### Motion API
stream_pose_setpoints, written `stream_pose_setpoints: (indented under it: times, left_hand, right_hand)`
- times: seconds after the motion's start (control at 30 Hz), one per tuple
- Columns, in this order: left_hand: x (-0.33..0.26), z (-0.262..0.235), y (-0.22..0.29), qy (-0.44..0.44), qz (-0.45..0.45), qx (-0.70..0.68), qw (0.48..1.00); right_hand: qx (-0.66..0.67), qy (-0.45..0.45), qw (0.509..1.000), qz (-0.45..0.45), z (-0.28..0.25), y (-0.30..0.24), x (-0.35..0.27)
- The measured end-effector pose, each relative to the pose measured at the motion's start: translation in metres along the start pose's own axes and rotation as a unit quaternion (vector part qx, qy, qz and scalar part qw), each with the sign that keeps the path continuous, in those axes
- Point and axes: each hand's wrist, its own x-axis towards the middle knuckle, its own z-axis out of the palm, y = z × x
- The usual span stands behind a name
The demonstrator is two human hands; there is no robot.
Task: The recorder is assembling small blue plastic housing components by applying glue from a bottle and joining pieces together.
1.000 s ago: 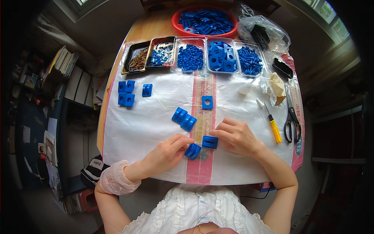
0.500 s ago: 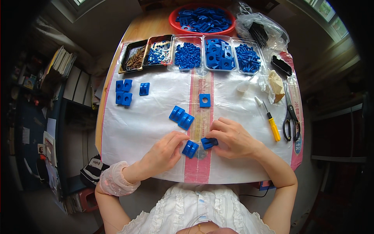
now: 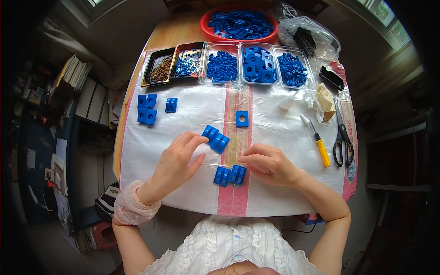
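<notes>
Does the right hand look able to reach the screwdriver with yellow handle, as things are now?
Probably yes: the right hand seems to hold nothing, and only the white sheet shows between it and the screwdriver.

Sit as two ridged blue blocks (image 3: 237, 174) beside the right fingers (image 3: 253, 158). Slant as another pair (image 3: 220, 143) by the left fingers (image 3: 194, 141).

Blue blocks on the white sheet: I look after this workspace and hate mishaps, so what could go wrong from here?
The left hand is right by the upper pair of blue blocks, so a brush might knock them askew. The right hand is close to the lower pair, with similar risk. The trays of small parts stand open, so a bump could spill them.
</notes>
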Motion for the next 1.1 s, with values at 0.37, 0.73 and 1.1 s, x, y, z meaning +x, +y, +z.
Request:
stream_pose_setpoints:
  times: [0.37, 0.73, 1.1]
  left_hand:
    - [0.047, 0.012, -0.011, -0.128, 0.079, 0.04, 0.988]
    - [0.052, 0.007, -0.006, -0.189, -0.008, 0.018, 0.982]
    - [0.059, -0.002, -0.012, -0.233, -0.004, 0.005, 0.973]
  right_hand:
    - [-0.075, -0.014, 0.997, -0.026, -0.001, 0.003, -0.003]
    - [-0.084, -0.019, 0.995, -0.049, 0.0, 0.006, -0.006]
    - [-0.092, -0.031, 0.994, -0.049, 0.0, 0.005, -0.004]
